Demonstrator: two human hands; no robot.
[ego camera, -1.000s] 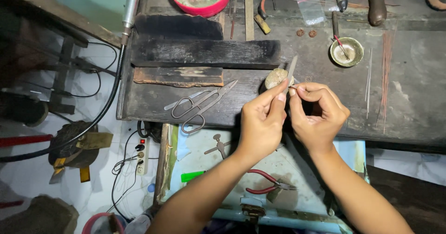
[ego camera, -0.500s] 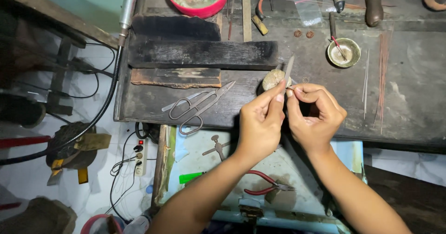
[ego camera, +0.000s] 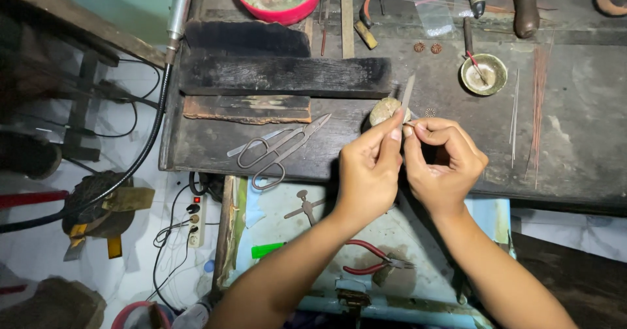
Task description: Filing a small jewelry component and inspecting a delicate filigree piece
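The dark workbench [ego camera: 575, 153] is holding everything. Big metal shears [ego camera: 277, 149] are lying on it, left of the hands. The left hand [ego camera: 369, 169] and right hand [ego camera: 444, 162] are pinching thin tweezers [ego camera: 407, 97] beside a small stone [ego camera: 385, 110].

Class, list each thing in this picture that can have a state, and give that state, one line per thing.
Left hand: pinching the tweezers.
Right hand: fingertips pinched against the left's.
Tweezers: held upright, tips down.
Shears: flat on the bench, blades shut.
Red-handled pliers: in the drawer, jaws shut.
Small metal bowl: upright, stick resting inside.
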